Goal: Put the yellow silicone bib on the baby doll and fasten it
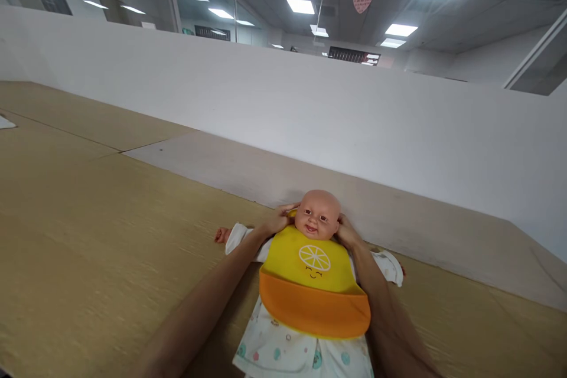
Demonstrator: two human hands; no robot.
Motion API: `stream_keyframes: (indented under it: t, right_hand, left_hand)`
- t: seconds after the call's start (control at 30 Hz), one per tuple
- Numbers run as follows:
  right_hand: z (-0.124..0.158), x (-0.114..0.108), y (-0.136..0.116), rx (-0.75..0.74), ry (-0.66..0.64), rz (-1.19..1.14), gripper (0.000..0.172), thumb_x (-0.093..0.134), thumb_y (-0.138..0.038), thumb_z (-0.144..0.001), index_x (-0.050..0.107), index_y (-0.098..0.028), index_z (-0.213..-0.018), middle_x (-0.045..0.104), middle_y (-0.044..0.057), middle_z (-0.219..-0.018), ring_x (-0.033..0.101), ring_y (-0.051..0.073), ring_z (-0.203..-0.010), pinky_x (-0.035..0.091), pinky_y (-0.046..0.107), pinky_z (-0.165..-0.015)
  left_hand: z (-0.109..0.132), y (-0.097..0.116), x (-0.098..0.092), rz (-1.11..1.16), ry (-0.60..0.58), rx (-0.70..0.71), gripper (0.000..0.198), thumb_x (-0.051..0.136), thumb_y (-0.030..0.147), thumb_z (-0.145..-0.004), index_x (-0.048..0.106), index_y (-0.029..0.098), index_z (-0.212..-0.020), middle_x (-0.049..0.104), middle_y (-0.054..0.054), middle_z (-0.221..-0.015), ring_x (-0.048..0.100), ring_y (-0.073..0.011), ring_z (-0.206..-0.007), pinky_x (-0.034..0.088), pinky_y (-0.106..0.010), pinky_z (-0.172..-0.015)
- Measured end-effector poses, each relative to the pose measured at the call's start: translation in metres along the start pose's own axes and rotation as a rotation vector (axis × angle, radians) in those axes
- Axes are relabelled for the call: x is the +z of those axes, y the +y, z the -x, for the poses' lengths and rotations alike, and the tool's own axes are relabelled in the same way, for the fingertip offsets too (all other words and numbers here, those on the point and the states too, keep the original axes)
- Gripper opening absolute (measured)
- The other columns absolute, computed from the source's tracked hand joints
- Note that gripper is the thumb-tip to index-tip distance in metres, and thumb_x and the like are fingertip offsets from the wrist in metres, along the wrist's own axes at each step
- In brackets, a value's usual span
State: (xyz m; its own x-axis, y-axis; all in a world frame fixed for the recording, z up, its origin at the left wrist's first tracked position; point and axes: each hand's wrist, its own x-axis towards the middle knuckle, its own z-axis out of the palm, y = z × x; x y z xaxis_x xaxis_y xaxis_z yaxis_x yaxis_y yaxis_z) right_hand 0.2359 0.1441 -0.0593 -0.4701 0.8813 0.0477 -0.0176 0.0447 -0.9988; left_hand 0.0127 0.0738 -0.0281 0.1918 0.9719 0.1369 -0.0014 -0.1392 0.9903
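Both flank the bald plastic doll (318, 212): left hand (279, 220), right hand (348, 233), curled narrow at the yellow-and-orange silicone bib (314, 283), neckband grip hidden.

One doll (317, 215) is lying at lower centre, wearing one bib (312, 289), with two hands, left hand (279, 220) and right hand (348, 234), flanking its neck.

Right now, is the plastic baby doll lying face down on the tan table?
No, the baby doll lies face up, a yellow and orange bib over its chest.
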Motion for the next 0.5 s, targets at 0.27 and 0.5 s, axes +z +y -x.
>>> stream_keyframes:
  t: [0.27,0.5]
  right_hand:
    - [0.008,0.002,-0.015,-0.028,-0.032,0.229,0.033,0.061,-0.018,-0.058,0.067,-0.015,-0.09,0.067,0.01,-0.098,0.059,0.022,-0.083,0.048,0.037,-0.076]
    - [0.004,0.008,-0.014,-0.1,0.09,0.539,0.027,0.056,-0.021,-0.063,0.067,-0.006,-0.082,0.067,0.013,-0.088,0.055,0.021,-0.074,0.046,0.033,-0.067]
  left_hand:
    - [-0.003,-0.008,-0.008,-0.114,0.044,-0.036,0.06,0.055,0.015,-0.061,0.058,0.015,-0.12,0.063,-0.007,-0.116,0.058,-0.0232,-0.098,0.047,-0.029,-0.077]
    - [-0.01,-0.022,-0.02,-0.313,0.006,0.02,0.057,0.05,0.017,-0.062,0.059,0.012,-0.118,0.064,-0.006,-0.115,0.057,-0.0235,-0.104,0.044,-0.032,-0.089]
